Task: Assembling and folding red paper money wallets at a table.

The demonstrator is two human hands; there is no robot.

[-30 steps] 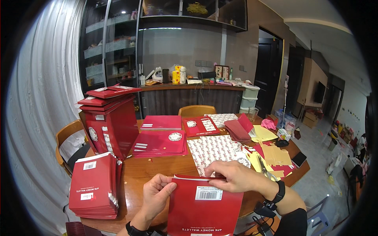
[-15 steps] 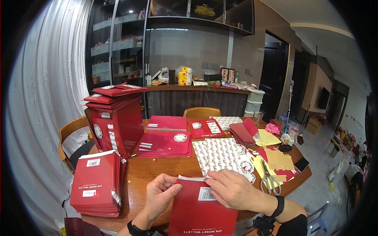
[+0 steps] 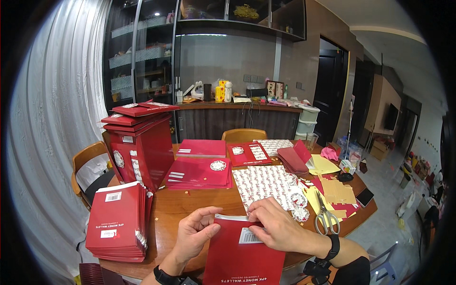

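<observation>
In front of me lies a flat red cardboard packet (image 3: 242, 256) with a white barcode label (image 3: 250, 235) near its top. A narrow white flap (image 3: 232, 218) stands up along its far edge. My left hand (image 3: 195, 233) is at the packet's upper left corner, thumb and forefinger apart with a gap between them. My right hand (image 3: 278, 228) grips the packet's upper right part, its fingers bent at the flap and the thumb on the label. The packet's near end runs out of the picture.
A stack of similar red packets (image 3: 114, 218) rises at left, before a tall red box (image 3: 145, 154) topped with packets. Pink-red sheets (image 3: 199, 173), patterned sheets (image 3: 261, 185), scissors (image 3: 326, 216), yellow paper (image 3: 324, 164) and a phone (image 3: 365, 197) lie across the wooden table (image 3: 190, 199).
My left fingers have come off the white flap and spread apart. My right fingers have bent more, with the thumb now showing on the label. The packet has barely shifted.
</observation>
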